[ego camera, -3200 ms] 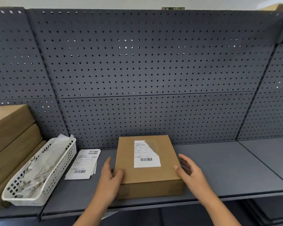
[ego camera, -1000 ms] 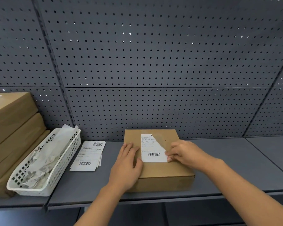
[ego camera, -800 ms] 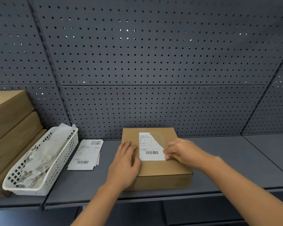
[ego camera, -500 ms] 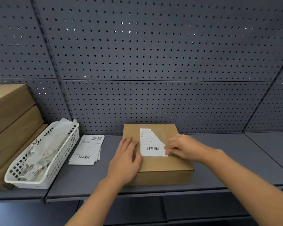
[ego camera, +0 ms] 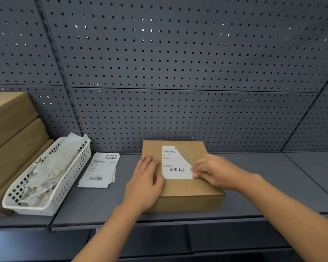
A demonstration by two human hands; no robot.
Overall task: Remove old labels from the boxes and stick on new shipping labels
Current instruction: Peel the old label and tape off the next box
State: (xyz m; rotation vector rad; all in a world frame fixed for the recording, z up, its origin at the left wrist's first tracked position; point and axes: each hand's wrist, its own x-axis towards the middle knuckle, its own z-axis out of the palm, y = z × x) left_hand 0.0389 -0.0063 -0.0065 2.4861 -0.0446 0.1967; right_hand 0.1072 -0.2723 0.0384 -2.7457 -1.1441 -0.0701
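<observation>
- Cardboard box (ego camera: 187, 188): lies flat on the grey shelf (ego camera: 273, 176), with its far edge close to the pegboard (ego camera: 178, 63) behind it and its near edge just short of the shelf's front lip.
- Old label (ego camera: 173, 163): sticks to the middle of the box top. White, with printed lines and a barcode near its lower edge. Lacks its upper right corner along a slanting line, and a paler patch of cardboard shows on the box there.
- Left grip (ego camera: 146, 184): rests palm down on the left part of the box top. Fingers straight and close together, pointing toward the box's far edge, with nothing held. Thumb just beside the label's lower left corner.
- Right grip (ego camera: 214, 173): reaches in over the box's right side with fingers curled, and pinches the label at its lower right corner. Cannot tell whether that corner is lifted off the box.
- Loose labels (ego camera: 100, 171): lie in a small pile on the shelf to the left of the box, apart from it, barcodes face up.
- White basket (ego camera: 72, 173): stands farther left of the box, just beyond the pile. Slotted walls, with crumpled paper (ego camera: 44, 176) inside.
- Stacked boxes (ego camera: 9, 129): farthest left of the box, beyond the basket. Brown, and cut off by the picture's edge.
</observation>
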